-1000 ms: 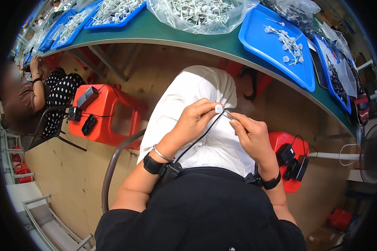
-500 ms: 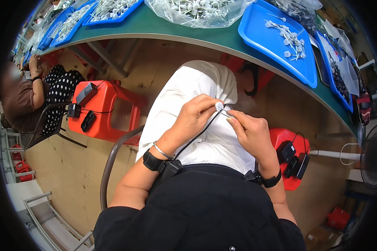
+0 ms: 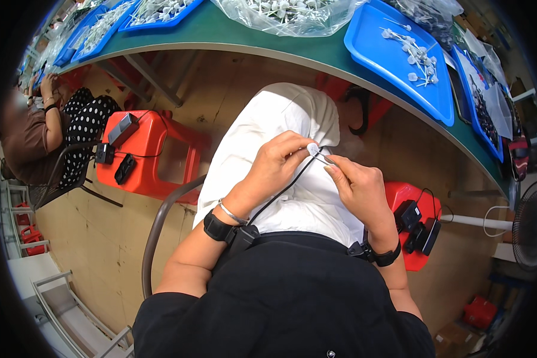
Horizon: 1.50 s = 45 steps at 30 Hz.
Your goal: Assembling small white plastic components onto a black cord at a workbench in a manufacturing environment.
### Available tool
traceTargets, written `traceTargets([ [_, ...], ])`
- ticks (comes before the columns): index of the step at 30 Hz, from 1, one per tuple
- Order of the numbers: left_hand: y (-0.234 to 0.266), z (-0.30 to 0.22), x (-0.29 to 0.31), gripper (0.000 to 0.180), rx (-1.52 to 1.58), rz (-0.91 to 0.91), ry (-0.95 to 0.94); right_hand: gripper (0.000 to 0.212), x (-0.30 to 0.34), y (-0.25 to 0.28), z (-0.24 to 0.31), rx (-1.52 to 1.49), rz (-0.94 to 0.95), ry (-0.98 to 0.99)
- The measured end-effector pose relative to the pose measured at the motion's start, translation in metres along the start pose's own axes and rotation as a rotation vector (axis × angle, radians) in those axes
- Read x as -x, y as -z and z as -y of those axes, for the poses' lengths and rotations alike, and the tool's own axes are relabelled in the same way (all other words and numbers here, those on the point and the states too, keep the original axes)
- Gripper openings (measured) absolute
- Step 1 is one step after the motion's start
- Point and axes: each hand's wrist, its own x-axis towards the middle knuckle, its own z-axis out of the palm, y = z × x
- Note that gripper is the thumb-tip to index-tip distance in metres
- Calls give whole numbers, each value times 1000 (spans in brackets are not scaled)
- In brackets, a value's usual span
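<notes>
Above my white-trousered lap, both hands meet at a small piece with a rounded, whitish head (image 3: pixel 312 149). My left hand (image 3: pixel 277 160) is closed, pinching this head between thumb and fingertips. From the head a thin greyish stem or slim tool (image 3: pixel 324 159) runs to my right hand (image 3: pixel 362 184), which grips its other end between thumb and bent forefinger. Whether that is the piece's own stem or a separate tool is too small to tell. A black cord (image 3: pixel 285 192) passes across my lap beside the left hand.
On the green table (image 3: pixel 238 39) lie a blue tray (image 3: pixel 364 45) with similar white-headed stems, a clear bag (image 3: pixel 232 15) full of them, and more trays. Red stools (image 3: pixel 146 174) carrying black devices flank me. A person (image 3: pixel 30 143) sits at left; a fan (image 3: pixel 528 224) stands at right.
The view has shifted slightly, so the table edge sits a little differently. Both hands keep nearly the same hold, the white head tilting slightly.
</notes>
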Motion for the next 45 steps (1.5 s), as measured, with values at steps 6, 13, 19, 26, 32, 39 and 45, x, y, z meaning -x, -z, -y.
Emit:
traceTargets([
  [6,0,1,1,21,-4,-17,-9,18,1,1,0,-7,28,-24],
  [13,-2,1,1,20,-60,-24,-14,19,2,4,-1,-48,97,-85],
  [19,-3,4,1,19,-76,-29,-14,20,2,6,5,-81,155,-142],
  [26,-4,5,1,19,97,33,93,20,1,10,5,-142,156,-191],
  [32,-4,5,2,20,179,42,128,20,2,8,4,-212,114,-217],
  [39,-5,2,1,20,114,39,76,19,2,4,2,-147,109,-163],
  [45,-5,3,2,19,70,18,93,21,1,6,8,-105,138,-182],
])
